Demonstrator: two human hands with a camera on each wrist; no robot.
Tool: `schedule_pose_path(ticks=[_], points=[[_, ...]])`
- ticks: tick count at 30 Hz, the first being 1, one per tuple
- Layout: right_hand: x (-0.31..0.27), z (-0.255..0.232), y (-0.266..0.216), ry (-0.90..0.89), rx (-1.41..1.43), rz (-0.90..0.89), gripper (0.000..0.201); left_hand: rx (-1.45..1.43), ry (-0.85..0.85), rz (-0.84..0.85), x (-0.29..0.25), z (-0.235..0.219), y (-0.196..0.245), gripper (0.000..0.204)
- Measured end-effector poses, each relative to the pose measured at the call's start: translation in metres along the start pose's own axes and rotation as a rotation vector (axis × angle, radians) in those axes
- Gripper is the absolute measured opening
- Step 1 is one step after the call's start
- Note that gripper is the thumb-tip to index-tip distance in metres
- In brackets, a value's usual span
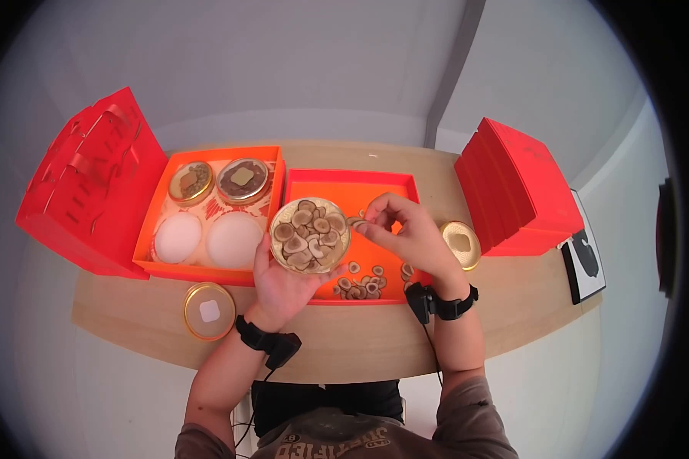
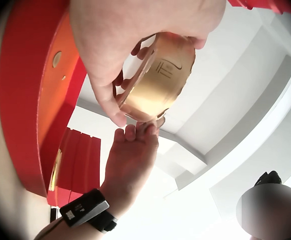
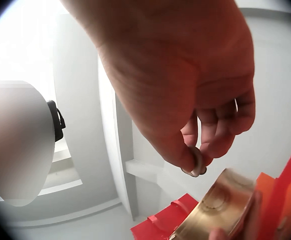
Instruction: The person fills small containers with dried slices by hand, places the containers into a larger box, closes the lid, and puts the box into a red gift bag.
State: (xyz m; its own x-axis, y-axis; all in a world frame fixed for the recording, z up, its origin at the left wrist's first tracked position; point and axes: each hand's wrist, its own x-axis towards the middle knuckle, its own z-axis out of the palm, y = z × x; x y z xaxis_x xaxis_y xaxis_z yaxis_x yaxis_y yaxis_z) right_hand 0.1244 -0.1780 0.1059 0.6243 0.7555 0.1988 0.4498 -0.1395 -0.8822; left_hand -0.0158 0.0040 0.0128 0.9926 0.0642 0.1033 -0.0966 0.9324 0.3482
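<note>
My left hand (image 1: 285, 291) holds a round gold container (image 2: 158, 80) from beneath and around its side, its open top facing up. Thin round slices (image 1: 308, 236) with dark brown rims and pale centres fill it. Just right of the container's rim, my right hand (image 1: 412, 233) pinches one or more similar slices (image 3: 198, 164) between thumb and fingertips. Below the hands, more loose slices (image 1: 360, 288) lie at the near edge of a shallow orange box (image 1: 344, 183) with a red rim.
A second orange box (image 1: 149, 245) at left carries two lidded jars (image 1: 243, 180) and two white round pieces (image 1: 235, 239). A gold-rimmed lid (image 1: 209, 311) lies in front. Red bags (image 1: 99, 183) stand far left; a red box stack (image 1: 513, 191) and another gold-rimmed round piece (image 1: 461, 245) are at right.
</note>
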Motion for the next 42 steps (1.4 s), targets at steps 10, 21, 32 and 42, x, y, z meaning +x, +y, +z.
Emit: schedule_pose_path(ticks=[10, 21, 32, 42], points=[[-0.003, 0.016, -0.009, -0.030, -0.213, -0.178, 0.015, -0.020, -0.037, -0.047, 0.000, -0.004, -0.010, 0.077], [-0.006, 0.027, -0.017, -0.057, -0.176, -0.148, 0.013, -0.024, -0.052, -0.102, -0.002, -0.004, -0.010, 0.074], [-0.003, 0.026, -0.008, 0.144, -0.141, -0.283, 0.013, -0.041, -0.078, -0.122, -0.002, -0.006, -0.011, 0.075], [-0.001, 0.023, -0.010, 0.308, -0.142, -0.178, 0.011, -0.036, -0.059, -0.110, -0.001, -0.004, -0.011, 0.075]])
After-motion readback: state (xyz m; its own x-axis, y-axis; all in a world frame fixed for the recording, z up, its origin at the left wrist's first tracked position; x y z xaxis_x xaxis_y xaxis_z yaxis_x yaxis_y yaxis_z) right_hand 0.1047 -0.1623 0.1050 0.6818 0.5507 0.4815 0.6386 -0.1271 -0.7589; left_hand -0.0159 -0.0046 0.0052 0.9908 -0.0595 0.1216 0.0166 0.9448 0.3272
